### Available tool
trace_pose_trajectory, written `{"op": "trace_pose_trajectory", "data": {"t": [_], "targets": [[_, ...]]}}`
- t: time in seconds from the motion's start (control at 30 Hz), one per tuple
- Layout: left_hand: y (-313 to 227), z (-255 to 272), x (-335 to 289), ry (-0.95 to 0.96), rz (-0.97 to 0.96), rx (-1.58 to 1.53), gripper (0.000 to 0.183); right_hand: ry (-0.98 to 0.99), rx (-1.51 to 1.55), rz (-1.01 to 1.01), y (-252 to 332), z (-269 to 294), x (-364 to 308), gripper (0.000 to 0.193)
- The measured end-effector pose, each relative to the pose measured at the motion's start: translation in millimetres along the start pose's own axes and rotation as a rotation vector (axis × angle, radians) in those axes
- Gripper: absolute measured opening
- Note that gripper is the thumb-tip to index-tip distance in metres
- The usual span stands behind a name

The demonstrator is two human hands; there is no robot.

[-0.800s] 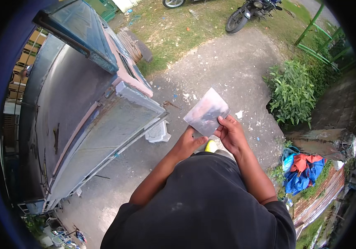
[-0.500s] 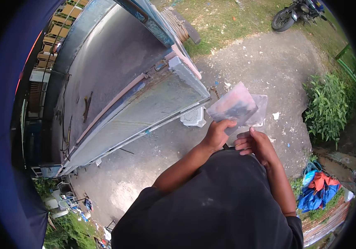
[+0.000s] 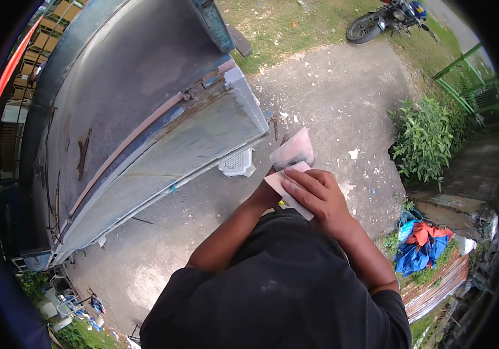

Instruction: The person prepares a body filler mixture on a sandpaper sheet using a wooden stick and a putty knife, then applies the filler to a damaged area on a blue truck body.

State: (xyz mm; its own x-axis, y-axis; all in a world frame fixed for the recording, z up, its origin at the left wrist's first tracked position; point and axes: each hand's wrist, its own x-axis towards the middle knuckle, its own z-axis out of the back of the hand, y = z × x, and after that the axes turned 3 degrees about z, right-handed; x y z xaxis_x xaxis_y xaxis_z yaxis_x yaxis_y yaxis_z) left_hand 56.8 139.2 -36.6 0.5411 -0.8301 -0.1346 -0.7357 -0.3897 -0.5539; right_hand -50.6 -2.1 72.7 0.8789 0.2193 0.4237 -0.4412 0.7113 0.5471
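My right hand [image 3: 318, 198] presses its fingers flat over a folded sheet of sandpaper [image 3: 290, 168], pinching it against my left hand [image 3: 265, 195], which grips it from beneath. A moment ago the sheet lay open and wider; now it is doubled over. It sits just right of the upturned boat hull [image 3: 145, 128], above a white plastic piece [image 3: 239, 163] on the concrete.
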Motion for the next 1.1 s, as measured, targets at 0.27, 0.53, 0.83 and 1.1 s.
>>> {"op": "trace_pose_trajectory", "data": {"t": [0.27,0.53,0.83,1.1], "targets": [[34.7,41.6,-39.8,0.060,-0.216,1.046,0.057,-0.014,0.076,0.029,16.6,-31.8,14.2,0.051],[-16.3,-72.0,-57.5,0.047,-0.262,0.883,0.081,-0.316,-0.083,-0.283,-30.5,-22.6,-11.4,0.051],[-7.7,-43.6,-22.1,0.035,-0.130,0.807,0.066,-0.194,-0.160,0.003,16.1,-9.5,16.7,0.059],[-28.6,-63.5,-38.4,-0.087,-0.035,0.497,0.074,-0.208,-0.104,0.066,34.8,-6.6,21.2,0.054]]}}
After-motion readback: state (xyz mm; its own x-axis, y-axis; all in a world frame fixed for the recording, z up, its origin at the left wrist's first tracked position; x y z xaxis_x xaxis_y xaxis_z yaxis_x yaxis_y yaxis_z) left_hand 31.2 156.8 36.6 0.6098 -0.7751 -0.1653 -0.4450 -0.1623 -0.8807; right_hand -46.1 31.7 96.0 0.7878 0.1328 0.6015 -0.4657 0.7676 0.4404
